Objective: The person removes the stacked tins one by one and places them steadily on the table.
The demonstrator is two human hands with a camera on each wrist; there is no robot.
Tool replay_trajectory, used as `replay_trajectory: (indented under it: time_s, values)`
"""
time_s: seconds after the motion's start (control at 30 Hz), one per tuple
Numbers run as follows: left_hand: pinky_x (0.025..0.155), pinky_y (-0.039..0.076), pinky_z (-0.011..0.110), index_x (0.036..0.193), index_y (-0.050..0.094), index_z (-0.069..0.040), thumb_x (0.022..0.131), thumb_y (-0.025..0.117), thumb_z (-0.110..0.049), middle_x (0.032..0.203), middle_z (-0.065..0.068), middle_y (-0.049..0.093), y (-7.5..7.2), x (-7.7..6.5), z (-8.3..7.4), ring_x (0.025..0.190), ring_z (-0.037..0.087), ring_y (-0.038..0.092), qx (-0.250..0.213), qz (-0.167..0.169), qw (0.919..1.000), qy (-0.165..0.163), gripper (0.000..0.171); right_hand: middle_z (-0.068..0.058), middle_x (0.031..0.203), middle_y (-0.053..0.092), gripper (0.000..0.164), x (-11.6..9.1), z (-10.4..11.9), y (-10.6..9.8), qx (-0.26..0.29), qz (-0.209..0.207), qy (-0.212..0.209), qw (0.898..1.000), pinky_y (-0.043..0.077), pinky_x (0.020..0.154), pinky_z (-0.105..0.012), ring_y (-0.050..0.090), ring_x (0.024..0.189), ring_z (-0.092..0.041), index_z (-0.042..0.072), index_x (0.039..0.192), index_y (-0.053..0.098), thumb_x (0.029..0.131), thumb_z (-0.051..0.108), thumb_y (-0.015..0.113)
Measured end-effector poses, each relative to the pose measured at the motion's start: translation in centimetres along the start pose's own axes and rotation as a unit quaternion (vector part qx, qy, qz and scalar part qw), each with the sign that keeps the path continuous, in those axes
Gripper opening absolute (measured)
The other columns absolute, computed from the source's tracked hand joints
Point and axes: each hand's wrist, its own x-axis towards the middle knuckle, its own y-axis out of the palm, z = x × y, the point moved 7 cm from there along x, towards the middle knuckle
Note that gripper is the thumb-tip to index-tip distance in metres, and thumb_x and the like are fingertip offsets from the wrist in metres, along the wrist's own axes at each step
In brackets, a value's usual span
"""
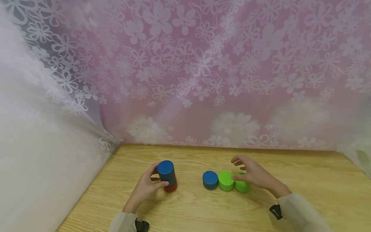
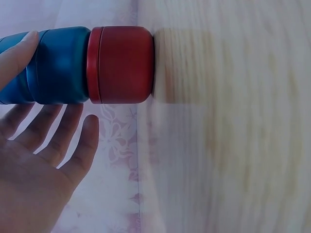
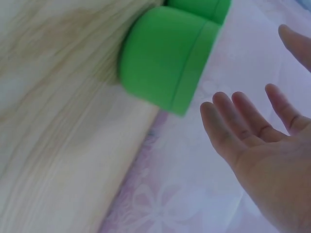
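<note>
At the left of the table, a stack of round lidded tins stands upright: a red tin (image 2: 121,65) at the bottom on the wood, a blue tin (image 2: 63,65) on it, and another blue tin (image 1: 166,169) on top. My left hand (image 1: 146,183) grips the blue part of this stack, thumb on the near side, fingers behind. Right of centre, a blue tin (image 1: 210,179) and two green tins (image 1: 226,181) (image 1: 242,187) form a row. Over the rightmost green tin hovers my right hand (image 1: 252,172), fingers apart and holding nothing; it partly hides that tin.
The tins stand on a light wooden table (image 1: 191,206). A pink and white flowered cloth (image 1: 203,80) hangs along its back edge, and a pale cloth (image 1: 43,145) hangs at the left.
</note>
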Motion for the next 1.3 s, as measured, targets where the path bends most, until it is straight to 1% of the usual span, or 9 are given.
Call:
replay_trajectory:
  time_s: [0.13,0.27,0.47,0.63,0.87,1.03,1.13,1.3]
  values:
    - [0.093,0.054,0.05,0.145,0.05,-0.001,0.083,0.084,-0.004,0.13,0.016,0.061,-0.1,-0.1,0.2,0.119,0.038,0.058,0.005,-0.006,0.9999,-0.01,0.071,-0.024,0.129,0.058,0.051,0.7,0.9,0.2,0.014,-0.008,-0.018,1.0,0.05,0.095,-0.057,0.055,0.119,-0.047,-0.005,0.129,0.055,0.089,0.014,0.081]
    - [0.093,0.053,0.051,0.146,0.049,-0.001,0.083,0.085,-0.005,0.132,0.017,0.061,-0.2,-0.3,0.3,0.119,0.038,0.057,0.005,-0.007,0.9998,-0.018,0.073,-0.027,0.134,0.055,0.056,1.3,1.8,0.6,0.022,-0.003,-0.042,0.999,0.048,0.097,-0.06,0.053,0.122,-0.048,-0.007,0.135,0.053,0.089,0.011,0.079]
    - [0.093,0.054,0.052,0.148,0.044,0.001,0.082,0.085,-0.005,0.134,0.023,0.058,0.0,-0.3,0.4,0.121,0.043,0.056,-0.004,0.01,0.9997,-0.023,0.078,-0.028,0.139,0.053,0.06,2.0,3.1,1.3,0.023,0.004,-0.063,0.998,0.046,0.099,-0.062,0.051,0.125,-0.048,-0.008,0.14,0.05,0.09,0.011,0.078]
    - [0.094,0.053,0.054,0.147,0.044,0.004,0.083,0.084,-0.005,0.135,0.025,0.056,0.2,-0.5,0.4,0.123,0.045,0.054,-0.007,0.023,0.9995,-0.019,0.076,-0.026,0.141,0.052,0.062,2.8,4.3,2.1,0.031,0.005,-0.076,0.997,0.044,0.101,-0.063,0.05,0.127,-0.048,-0.007,0.141,0.05,0.09,0.013,0.079]
    - [0.096,0.052,0.054,0.147,0.044,0.003,0.083,0.085,-0.006,0.136,0.023,0.056,0.4,-0.5,0.8,0.124,0.045,0.053,-0.009,0.017,0.9993,-0.033,0.076,-0.023,0.141,0.053,0.061,3.7,5.7,3.3,0.067,-0.002,-0.087,0.994,0.043,0.103,-0.062,0.049,0.128,-0.047,-0.006,0.141,0.05,0.09,0.01,0.078]
    - [0.094,0.053,0.055,0.146,0.044,0.006,0.084,0.085,-0.006,0.135,0.025,0.056,0.5,-0.6,0.9,0.124,0.047,0.053,-0.002,0.022,0.9992,-0.032,0.076,-0.02,0.14,0.055,0.059,4.6,6.5,4.1,0.08,-0.015,-0.09,0.993,0.044,0.104,-0.058,0.051,0.128,-0.043,-0.004,0.14,0.052,0.088,0.008,0.078]
    - [0.095,0.051,0.058,0.145,0.045,0.006,0.084,0.085,-0.008,0.133,0.025,0.057,0.6,-0.5,0.9,0.122,0.049,0.054,0.011,0.028,0.999,-0.032,0.074,-0.019,0.139,0.056,0.058,5.0,7.1,4.7,0.086,-0.018,-0.09,0.992,0.045,0.104,-0.056,0.051,0.128,-0.041,-0.003,0.14,0.053,0.088,0.006,0.078]
    - [0.097,0.045,0.065,0.144,0.047,0.005,0.085,0.085,-0.013,0.133,0.024,0.058,0.8,-0.4,1.0,0.122,0.048,0.055,0.026,0.036,0.9984,-0.034,0.073,-0.02,0.14,0.055,0.058,5.6,7.8,5.7,0.098,-0.016,-0.091,0.991,0.045,0.103,-0.057,0.051,0.128,-0.042,-0.002,0.141,0.052,0.089,0.007,0.078]
